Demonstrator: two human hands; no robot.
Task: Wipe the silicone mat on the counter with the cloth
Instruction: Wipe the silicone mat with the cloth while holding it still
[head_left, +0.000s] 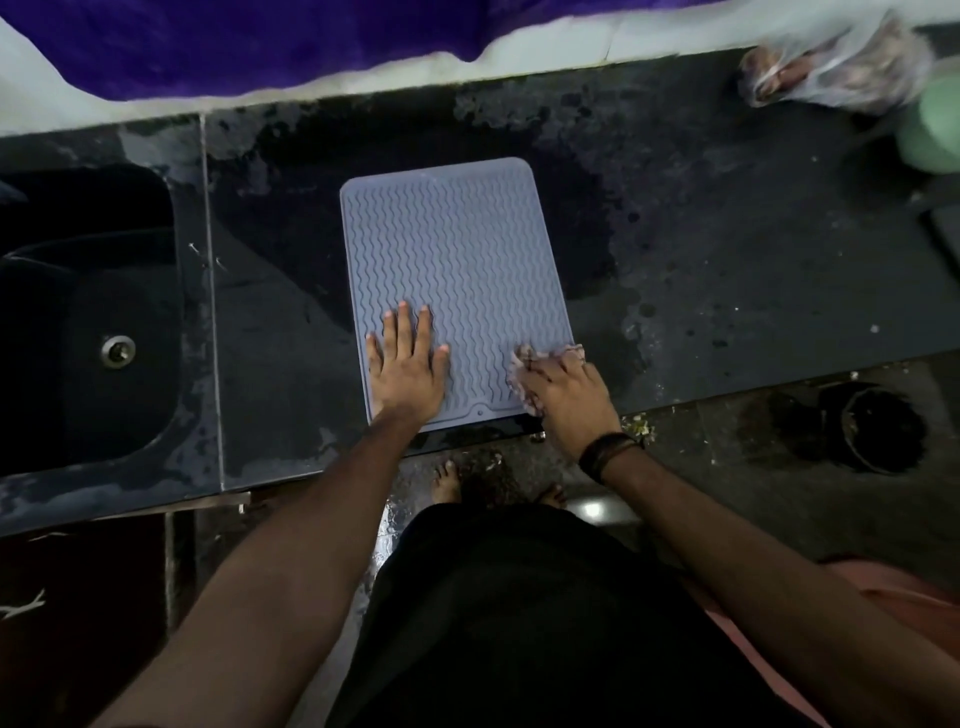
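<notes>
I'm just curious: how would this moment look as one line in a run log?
step: wiping mat | left hand: flat on silicone mat, steadying | right hand: grip on cloth, mat's near right corner | counter: wet

No readable text, labels, brands or numbers anywhere in view. Only a wavy ridge pattern on the silicone mat (452, 270), no lettering.
</notes>
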